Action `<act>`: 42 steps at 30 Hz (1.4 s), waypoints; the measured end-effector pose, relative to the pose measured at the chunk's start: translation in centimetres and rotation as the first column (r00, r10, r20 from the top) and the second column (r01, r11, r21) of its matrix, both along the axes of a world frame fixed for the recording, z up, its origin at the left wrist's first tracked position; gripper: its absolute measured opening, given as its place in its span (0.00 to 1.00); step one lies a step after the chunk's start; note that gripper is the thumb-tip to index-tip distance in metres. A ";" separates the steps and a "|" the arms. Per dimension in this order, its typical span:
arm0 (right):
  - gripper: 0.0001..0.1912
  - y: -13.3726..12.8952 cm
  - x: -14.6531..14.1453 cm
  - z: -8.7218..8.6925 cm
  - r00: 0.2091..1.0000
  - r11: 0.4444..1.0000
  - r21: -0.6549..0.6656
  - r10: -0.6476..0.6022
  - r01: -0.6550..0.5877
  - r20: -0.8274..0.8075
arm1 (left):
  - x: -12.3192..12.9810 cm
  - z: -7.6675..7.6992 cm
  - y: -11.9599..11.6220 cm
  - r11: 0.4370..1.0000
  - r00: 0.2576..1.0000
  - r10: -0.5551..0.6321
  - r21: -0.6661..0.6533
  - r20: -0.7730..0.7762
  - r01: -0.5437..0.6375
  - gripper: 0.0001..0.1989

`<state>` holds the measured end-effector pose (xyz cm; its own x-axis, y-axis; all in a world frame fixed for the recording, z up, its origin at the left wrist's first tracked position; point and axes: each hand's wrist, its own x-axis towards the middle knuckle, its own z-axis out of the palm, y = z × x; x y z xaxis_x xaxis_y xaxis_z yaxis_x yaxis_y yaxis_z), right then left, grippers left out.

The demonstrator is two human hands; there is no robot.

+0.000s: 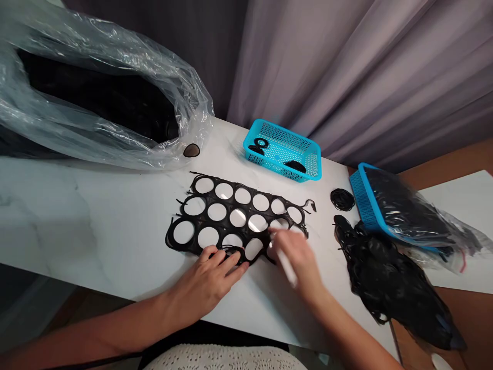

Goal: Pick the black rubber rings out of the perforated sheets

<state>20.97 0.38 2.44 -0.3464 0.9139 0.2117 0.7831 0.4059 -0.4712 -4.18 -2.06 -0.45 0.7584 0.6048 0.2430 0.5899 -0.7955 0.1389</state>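
On the white table lies a black, rubbery-looking sheet (227, 208) with rows of round holes, its edges ragged with thin strips. My left hand (215, 277) rests on its near edge, fingers bent and closed on the black material. A white pen-shaped tool (285, 267) is gripped in my right hand (298, 259), over the sheet's near right part. Motion blurs that hand, and the tool's tip is too smeared to make out. Part of the sheet's right side is hidden behind the right hand.
A blue basket (316, 172) behind holds several black rings. Black scrap pieces (393, 280) and a black coil (342, 199) lie at right, beside another blue basket (365, 205) with a bagged black load. A large clear plastic bag (192, 103) and a dark oval piece (191, 150) are at left.
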 end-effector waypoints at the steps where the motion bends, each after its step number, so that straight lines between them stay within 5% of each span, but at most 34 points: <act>1: 0.09 1.2 1.0 0.2 0.984 0.983 0.055 -0.175 0.175 -0.017 | 0.0 -0.1 0.0 1.000 1.000 0.005 -0.005 0.014 -0.005 0.24; 3: 0.08 3.5 2.4 0.9 0.910 0.910 0.043 -0.410 0.413 -0.070 | 0.0 -0.1 -0.1 1.000 0.998 0.023 -0.014 0.066 -0.022 0.23; 5: 0.08 4.8 2.3 1.5 0.896 0.906 -0.124 -0.421 0.406 -0.144 | -0.4 0.0 -0.3 0.998 0.989 0.061 -0.022 0.134 -0.059 0.21; 8: 0.07 4.4 -0.2 1.7 0.919 0.922 -0.366 -0.248 0.127 -0.306 | -1.5 0.4 -0.6 0.991 0.976 0.137 -0.029 0.170 -0.134 0.20; 13: 0.05 1.7 -4.6 0.1 0.900 0.854 -0.475 -0.019 -0.213 -0.436 | -2.7 0.7 -1.5 0.983 0.979 0.182 -0.019 0.095 -0.181 0.19; 20: 0.06 0.8 -5.1 -1.4 0.897 0.849 -0.445 0.073 -0.285 -0.435 | -2.6 0.2 -2.1 0.981 0.978 0.194 0.016 0.077 -0.195 0.18; 30: 0.07 1.1 -5.6 -1.1 0.922 0.876 -0.393 0.131 -0.279 -0.363 | -2.6 0.2 -2.3 0.978 0.976 0.207 0.000 0.073 -0.207 0.17; 38: 0.09 -0.8 -6.0 -1.4 0.931 0.922 -0.126 0.361 -0.365 -0.057 | -2.6 0.5 -2.1 0.979 0.975 0.203 -0.030 0.090 -0.201 0.16; 40: 0.09 0.5 -5.1 -1.5 0.949 0.947 -0.057 0.315 -0.316 -0.032 | -2.6 0.4 -2.1 0.980 0.976 0.196 -0.041 0.095 -0.193 0.17; 42: 0.09 2.7 -3.6 -1.4 0.990 0.990 0.025 0.139 -0.138 -0.034 | -2.6 0.3 -2.1 0.981 0.975 0.192 -0.046 0.108 -0.188 0.18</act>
<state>17.34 3.09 1.02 -0.4614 0.8524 0.2460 0.7014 0.5203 -0.4872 -6.80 -4.20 -0.13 0.5978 0.7453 0.2952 0.7092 -0.6634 0.2387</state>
